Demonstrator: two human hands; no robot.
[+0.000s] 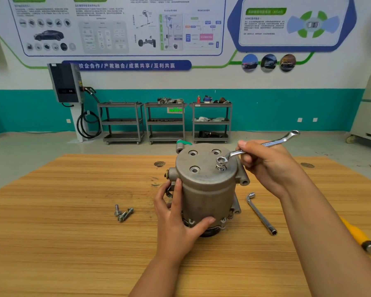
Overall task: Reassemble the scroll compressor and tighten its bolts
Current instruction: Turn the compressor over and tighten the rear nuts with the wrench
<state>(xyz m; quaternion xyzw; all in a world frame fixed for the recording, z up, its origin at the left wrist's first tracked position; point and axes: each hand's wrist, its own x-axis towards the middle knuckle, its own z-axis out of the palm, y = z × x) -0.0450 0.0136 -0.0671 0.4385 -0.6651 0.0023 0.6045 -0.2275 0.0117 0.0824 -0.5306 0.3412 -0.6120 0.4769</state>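
The grey scroll compressor (206, 189) stands upright on the wooden table (73, 221). My left hand (176, 219) grips its left side, thumb across the lower front. One bolt (221, 167) stands in the near right hole of the top cover; the other three holes hold nothing. My right hand (268, 166) holds a double ring wrench (266, 144), whose near ring sits over that bolt's head. Three loose bolts (123, 211) lie on the table left of the compressor.
An L-shaped socket wrench (260, 213) lies right of the compressor. A yellow-handled tool (358, 234) lies near the table's right edge, partly behind my forearm. Three metal carts (165, 122) stand by the far wall, a wall charger (65, 82) to their left.
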